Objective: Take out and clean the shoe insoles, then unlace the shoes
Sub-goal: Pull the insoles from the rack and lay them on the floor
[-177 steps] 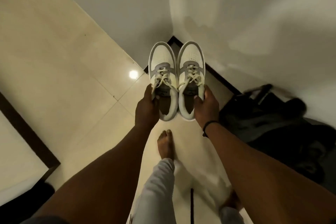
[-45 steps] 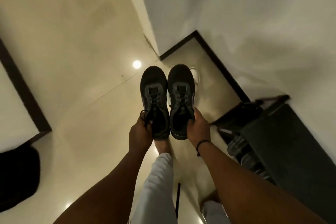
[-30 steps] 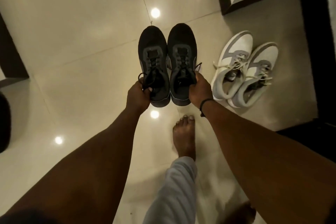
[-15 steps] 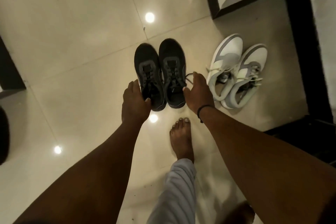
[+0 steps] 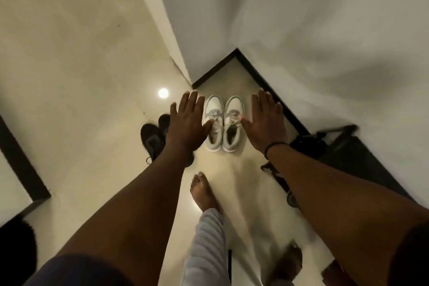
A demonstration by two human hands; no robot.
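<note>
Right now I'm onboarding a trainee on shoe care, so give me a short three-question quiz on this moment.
1. True or false: the left hand and the right hand are both spread open, gripping nothing.
2. Which pair lies between the two hands? A. black shoes B. white and grey shoes C. brown sandals
3. Fill in: the black shoes lie on the floor, partly hidden behind the person's ____ forearm.

Key: 1 true. 2 B, the white and grey shoes, laces not yet undone. 3 left.
</note>
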